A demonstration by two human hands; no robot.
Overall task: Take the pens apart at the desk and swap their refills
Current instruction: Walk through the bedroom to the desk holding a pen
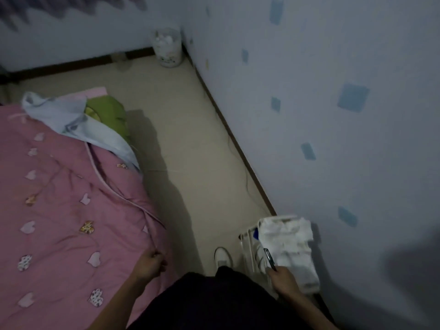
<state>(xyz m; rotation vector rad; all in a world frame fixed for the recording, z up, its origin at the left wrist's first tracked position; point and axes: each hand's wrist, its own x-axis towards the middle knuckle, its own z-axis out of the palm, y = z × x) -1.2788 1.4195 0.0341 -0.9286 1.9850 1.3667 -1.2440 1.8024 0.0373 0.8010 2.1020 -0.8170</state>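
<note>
The room is dim and blurred. The right hand (282,278) grips a dark slim pen (269,259), its lower end hidden in the fist, in front of a white cloth-draped rack (288,248) by the pale blue-patched wall (333,139). The left hand (150,264) is curled shut on something thin and pale — too small to identify — at the edge of the pink heart-patterned quilt (66,198). A white shoe (222,256) shows partly — dark trousers (214,303) cover the rest.

A dark, slim pen (269,259) is sticking up tilted out of the right hand (282,278), its upper end leaning away to the left.
</note>
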